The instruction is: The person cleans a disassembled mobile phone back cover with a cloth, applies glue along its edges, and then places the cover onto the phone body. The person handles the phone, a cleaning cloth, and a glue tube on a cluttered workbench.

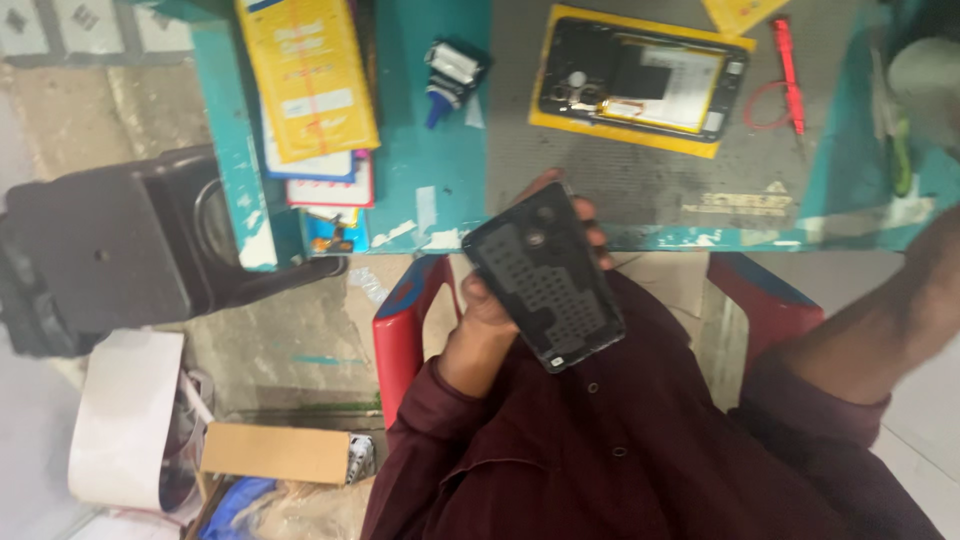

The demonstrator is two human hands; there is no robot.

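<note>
Your left hand (490,310) is gripping a dark phone back cover (543,277), fingers wrapping its edges; your right hand is reaching out of frame, grip unknowable.

A worn teal tabletop (430,120), its paint chipped along the near edge, carries a grey work mat (660,190). On the mat lies an opened phone (640,80) on a yellow sheet, with a red screwdriver (790,75) just beside it. A small blue-handled tool (452,75) rests on the bare paint, and a stack of yellow, white and red booklets (310,90) sits at the left end.
</note>
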